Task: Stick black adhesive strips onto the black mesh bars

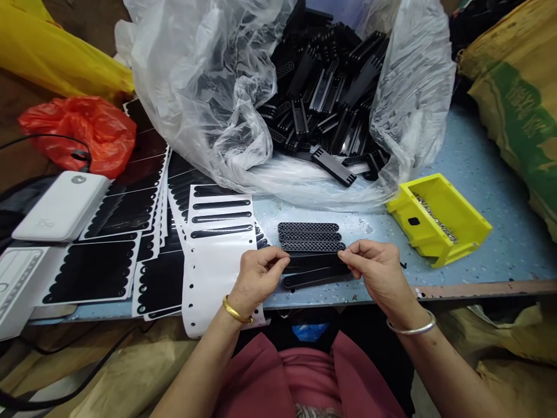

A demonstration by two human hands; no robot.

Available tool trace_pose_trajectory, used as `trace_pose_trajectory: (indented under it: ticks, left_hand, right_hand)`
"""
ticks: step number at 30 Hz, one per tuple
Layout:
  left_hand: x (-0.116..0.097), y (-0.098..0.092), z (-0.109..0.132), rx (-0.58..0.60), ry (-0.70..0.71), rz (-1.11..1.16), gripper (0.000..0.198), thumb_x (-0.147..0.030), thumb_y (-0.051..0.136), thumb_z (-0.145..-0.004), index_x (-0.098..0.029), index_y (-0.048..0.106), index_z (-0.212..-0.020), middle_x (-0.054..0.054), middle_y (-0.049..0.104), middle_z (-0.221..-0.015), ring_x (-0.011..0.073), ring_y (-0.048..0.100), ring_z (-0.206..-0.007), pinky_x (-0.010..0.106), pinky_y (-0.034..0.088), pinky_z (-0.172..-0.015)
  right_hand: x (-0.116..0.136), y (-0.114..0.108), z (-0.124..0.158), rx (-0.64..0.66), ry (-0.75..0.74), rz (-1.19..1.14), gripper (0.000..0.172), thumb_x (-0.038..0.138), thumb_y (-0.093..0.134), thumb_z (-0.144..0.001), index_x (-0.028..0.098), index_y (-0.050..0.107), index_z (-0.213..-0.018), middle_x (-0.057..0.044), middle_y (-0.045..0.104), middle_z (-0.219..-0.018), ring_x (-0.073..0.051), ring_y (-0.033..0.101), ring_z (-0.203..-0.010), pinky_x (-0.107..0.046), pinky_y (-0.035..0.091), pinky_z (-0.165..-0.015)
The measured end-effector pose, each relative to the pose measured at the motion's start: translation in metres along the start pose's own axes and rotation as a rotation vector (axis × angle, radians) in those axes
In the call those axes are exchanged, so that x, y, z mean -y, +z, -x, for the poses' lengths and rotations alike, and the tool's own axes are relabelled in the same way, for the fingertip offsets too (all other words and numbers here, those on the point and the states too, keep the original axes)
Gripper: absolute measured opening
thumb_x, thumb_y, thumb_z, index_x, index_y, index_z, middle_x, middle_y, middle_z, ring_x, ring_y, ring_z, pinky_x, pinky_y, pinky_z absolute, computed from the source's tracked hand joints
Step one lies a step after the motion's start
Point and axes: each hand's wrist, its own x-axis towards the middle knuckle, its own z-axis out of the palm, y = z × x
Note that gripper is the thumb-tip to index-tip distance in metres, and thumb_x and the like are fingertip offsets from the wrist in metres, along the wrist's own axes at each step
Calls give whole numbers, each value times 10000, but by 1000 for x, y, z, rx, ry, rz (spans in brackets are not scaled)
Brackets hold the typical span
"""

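Observation:
Between my two hands stretches a thin black strip (pixel 314 254), seen nearly edge-on. My left hand (pixel 260 273) pinches one end between thumb and finger, and my right hand (pixel 379 270) pinches the other. Just beyond it, several long black parts with a lattice face (pixel 310 237) lie side by side on the table. Closer to me, below the strip, are smooth black bars (pixel 315 277), partly covered by it. A white backing sheet (pixel 217 270) with a few black stickers (pixel 221 217) left near its top lies beside my left hand.
A clear plastic bag (pixel 204 98) spills black plastic parts (pixel 335 165) at the back. A yellow bin (pixel 439 220) of small metal pieces stands right. Stacked sticker sheets (pixel 91 270), a white power bank (pixel 63 206) and a red bag (pixel 82 133) occupy the left.

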Motion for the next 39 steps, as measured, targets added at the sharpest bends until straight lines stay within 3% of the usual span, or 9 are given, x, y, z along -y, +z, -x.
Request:
trace_pose_trajectory:
  ticks: [10, 15, 19, 24, 30, 32, 35, 39]
  left_hand:
    - [4, -1, 0, 12, -6, -10, 136, -234, 616, -789, -171, 729, -747, 2, 682, -634, 100, 591, -521, 178, 443, -461]
    - [6, 0, 1, 8, -5, -18, 133, -239, 622, -789, -169, 728, -748, 3, 686, -649, 98, 586, -520, 180, 458, -470]
    - [6, -1, 1, 2, -9, -4, 129, -241, 627, -784, -168, 725, -742, 7, 690, -660, 98, 585, -522, 181, 469, -477]
    - [6, -1, -1, 9, 10, 9, 132, -247, 628, -782, -168, 723, -736, 8, 688, -655, 94, 575, -508, 176, 462, -465]
    - [9, -1, -2, -3, 23, 11, 132, -255, 637, -774, -165, 724, -732, 4, 683, -640, 91, 563, -491, 174, 457, -458]
    - [9, -1, -2, 1, 19, 10, 135, -259, 639, -770, -163, 726, -732, 5, 680, -636, 91, 560, -489, 179, 465, -466]
    - [9, -1, -2, 3, 15, 4, 136, -260, 640, -765, -162, 725, -724, 4, 673, -625, 92, 556, -487, 182, 467, -466]
    - [9, -1, -2, 1, 24, -2, 128, -249, 635, -770, -168, 729, -741, 0, 675, -629, 92, 560, -492, 179, 469, -467]
  right_hand:
    - [-6, -4, -4, -49, -38, 85, 235, 318, 808, -576, 159, 654, -500, 24, 510, -417, -78, 383, -400, -223, 271, -381]
    - [-7, -5, -3, -79, -39, 103, 207, 332, 827, -554, 162, 709, -542, -5, 592, -447, -93, 426, -393, -233, 323, -382]
    - [-4, -11, 4, -61, -160, 165, 160, 330, 790, -627, 183, 740, -591, -24, 652, -537, -123, 501, -458, -256, 399, -438]
    - [-1, -10, 10, -77, -294, 213, 130, 288, 735, -704, 202, 748, -607, -8, 611, -536, -131, 535, -511, -260, 425, -489]
    - [-4, -1, 9, -126, -167, 71, 144, 304, 749, -668, 179, 721, -603, -13, 637, -538, -113, 521, -420, -247, 443, -412]
    - [-4, -1, 8, -144, -132, 20, 153, 301, 775, -627, 169, 733, -694, 1, 627, -523, -111, 514, -405, -242, 439, -395]
    - [-3, -4, 6, -143, -119, -34, 340, 278, 808, -581, 157, 728, -888, 34, 599, -499, -110, 515, -400, -237, 436, -398]
    - [-3, -7, 2, -109, -130, 70, 182, 298, 796, -594, 165, 693, -661, 5, 606, -479, -120, 532, -403, -238, 427, -392]
